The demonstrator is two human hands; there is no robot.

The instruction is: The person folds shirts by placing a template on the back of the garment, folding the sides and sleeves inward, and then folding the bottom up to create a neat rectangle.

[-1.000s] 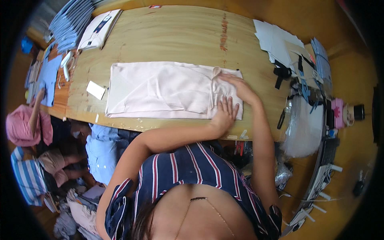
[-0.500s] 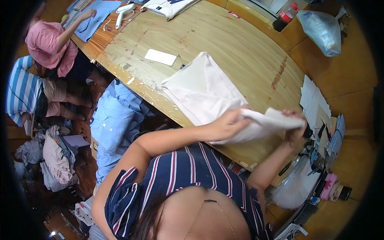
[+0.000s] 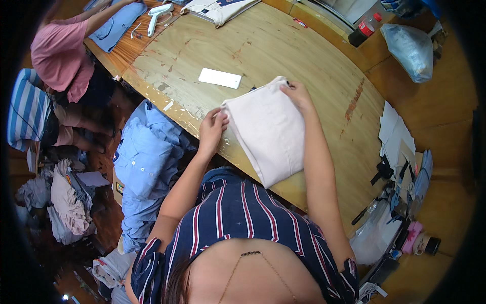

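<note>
A pale pink garment (image 3: 268, 126), folded into a compact shape, lies on the near part of the wooden table (image 3: 283, 45). At its left far corner, the fingers of my left hand (image 3: 212, 129) are closed on the edge of the cloth. My right hand (image 3: 297, 96) holds the right far corner, thumb on top, next to a small dark spot at the edge. A flat white rectangle (image 3: 220, 78) lies just beyond the garment, apart from both hands.
Light blue shirts (image 3: 147, 157) hang at the table's left edge. Far left, a person in a pink top (image 3: 63, 55) handles blue cloth (image 3: 114, 30) beside a white handheld device (image 3: 158, 19). A dark-drink bottle (image 3: 364, 29) and plastic bag (image 3: 412, 48) are far right; papers (image 3: 397, 129) line the right side.
The garment was partly lifted and loosely folded; now it lies flatter and more compact. My left hand has moved left to its corner, my right hand farther away and left.
</note>
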